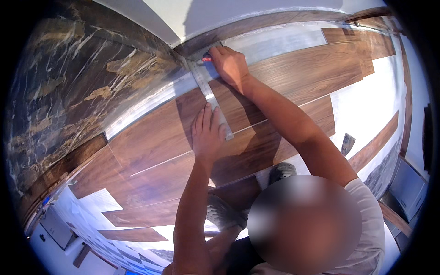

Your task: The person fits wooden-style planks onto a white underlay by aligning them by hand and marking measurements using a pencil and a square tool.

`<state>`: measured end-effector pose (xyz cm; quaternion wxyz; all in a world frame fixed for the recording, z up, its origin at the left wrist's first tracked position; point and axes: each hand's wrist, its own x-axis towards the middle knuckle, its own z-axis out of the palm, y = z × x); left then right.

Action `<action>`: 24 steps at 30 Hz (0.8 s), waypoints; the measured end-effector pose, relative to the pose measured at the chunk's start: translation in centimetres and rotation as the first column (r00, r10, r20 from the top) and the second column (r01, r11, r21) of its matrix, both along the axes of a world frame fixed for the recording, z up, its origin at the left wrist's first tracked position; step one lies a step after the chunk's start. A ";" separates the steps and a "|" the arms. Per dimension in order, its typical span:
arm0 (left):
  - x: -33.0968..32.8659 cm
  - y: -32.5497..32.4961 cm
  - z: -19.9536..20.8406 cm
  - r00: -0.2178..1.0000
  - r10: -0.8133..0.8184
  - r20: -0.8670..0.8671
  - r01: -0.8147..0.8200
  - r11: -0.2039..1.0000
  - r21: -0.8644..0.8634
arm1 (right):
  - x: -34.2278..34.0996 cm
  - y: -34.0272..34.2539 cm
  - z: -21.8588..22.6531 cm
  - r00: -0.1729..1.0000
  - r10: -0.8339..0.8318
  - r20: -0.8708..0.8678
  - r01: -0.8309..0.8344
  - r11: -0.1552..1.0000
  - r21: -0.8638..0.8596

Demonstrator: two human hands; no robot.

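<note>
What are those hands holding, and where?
The right hand holds a small, partly red tool, grip point hidden; the left hand rests on the metal ruler, toward its near end.

The flat ruler [210,97] looks like bare silvery metal, smooth with a dull shine, and the red part of the small tool [207,59] looks like plastic, too small for its finish to be told. The floor planks [316,68] have a brown wood-grain face, smooth with a soft satin sheen, beside a thin white sheet [360,103] with a pale, matt look. Dark, veined stone-look panelling [82,87] appears smooth and polished, the white wall [243,11] plain and matt, and the pale sleeve [369,204] soft, creased cloth.
</note>
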<state>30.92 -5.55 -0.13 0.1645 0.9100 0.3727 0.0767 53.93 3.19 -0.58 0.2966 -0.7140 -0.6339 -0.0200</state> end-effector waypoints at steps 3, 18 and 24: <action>0.0 0.1 0.0 1.000 0.001 0.006 -0.001 1.000 -0.014 | 0.0 -0.1 0.3 1.000 -0.004 -0.010 0.004 1.000 0.014; 0.0 0.0 -0.2 0.999 0.008 0.032 -0.008 1.000 0.013 | 0.1 -0.1 0.5 0.999 0.034 -0.007 -0.034 0.999 0.026; 0.0 0.0 -0.2 1.000 0.018 0.011 -0.018 1.000 0.009 | 0.2 0.0 0.2 0.999 0.028 0.016 -0.028 1.000 0.009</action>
